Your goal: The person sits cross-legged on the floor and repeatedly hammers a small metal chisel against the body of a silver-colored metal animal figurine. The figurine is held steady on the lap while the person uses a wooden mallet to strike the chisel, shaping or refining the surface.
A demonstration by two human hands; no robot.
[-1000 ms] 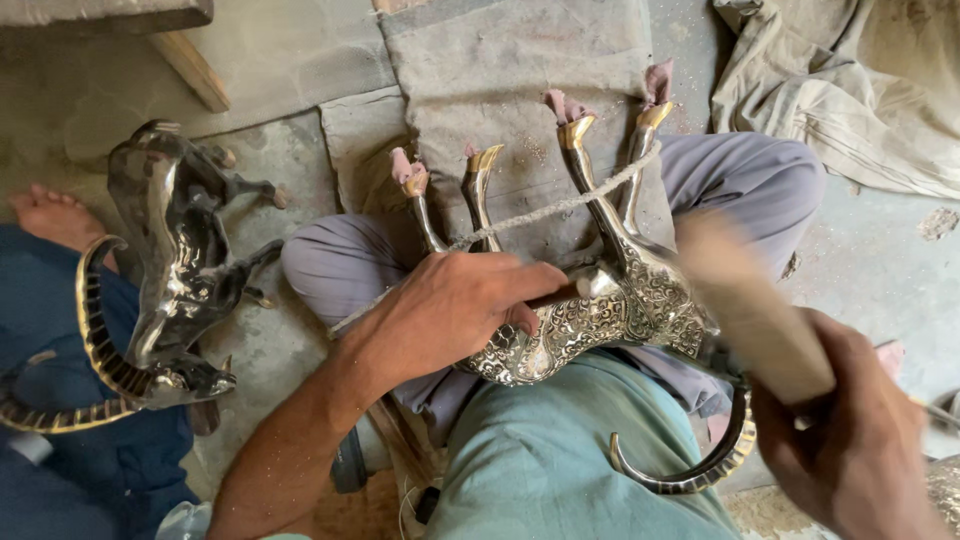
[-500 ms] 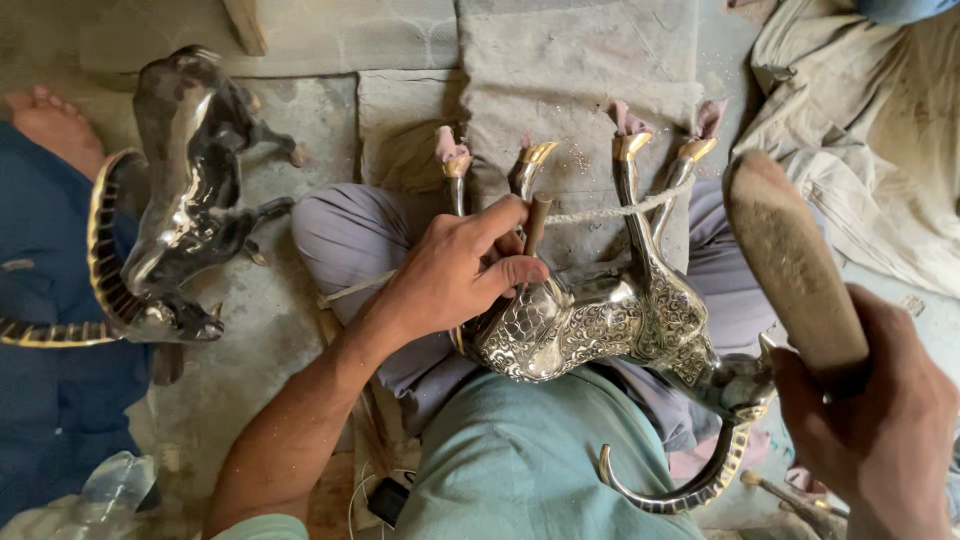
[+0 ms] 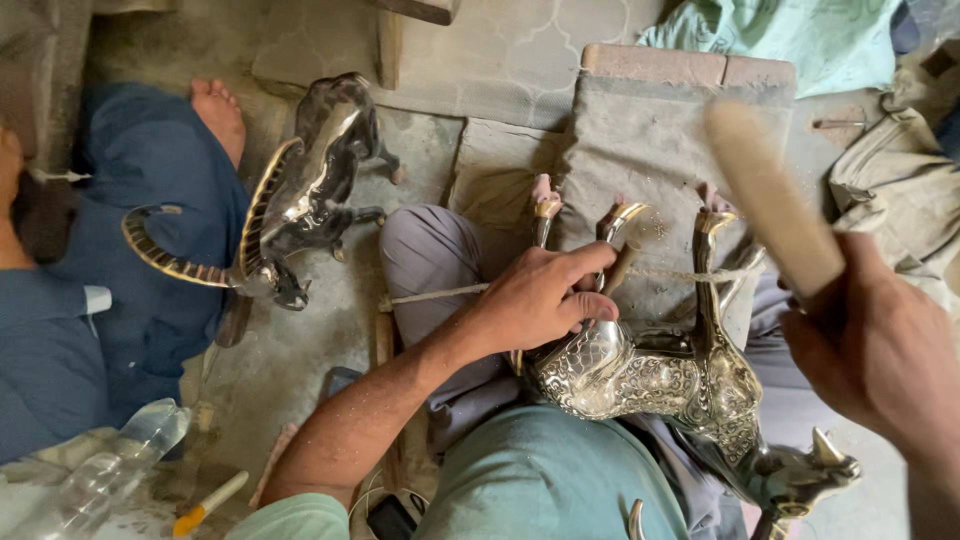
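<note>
Silver engraved goat figure point(image 3: 660, 385), grey cloth point(image 3: 650, 140), blue clothing point(image 3: 150, 200).

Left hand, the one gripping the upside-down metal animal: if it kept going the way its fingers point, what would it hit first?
Probably the figure's upturned leg; the left hand points right across the metal animal. Depth is uncertain.

My left hand point(image 3: 545, 300) grips the engraved silver metal goat figurine point(image 3: 660, 375) upside down on my lap, while my right hand point(image 3: 880, 350) holds a blurred wooden mallet point(image 3: 775, 195) raised above it.
</note>
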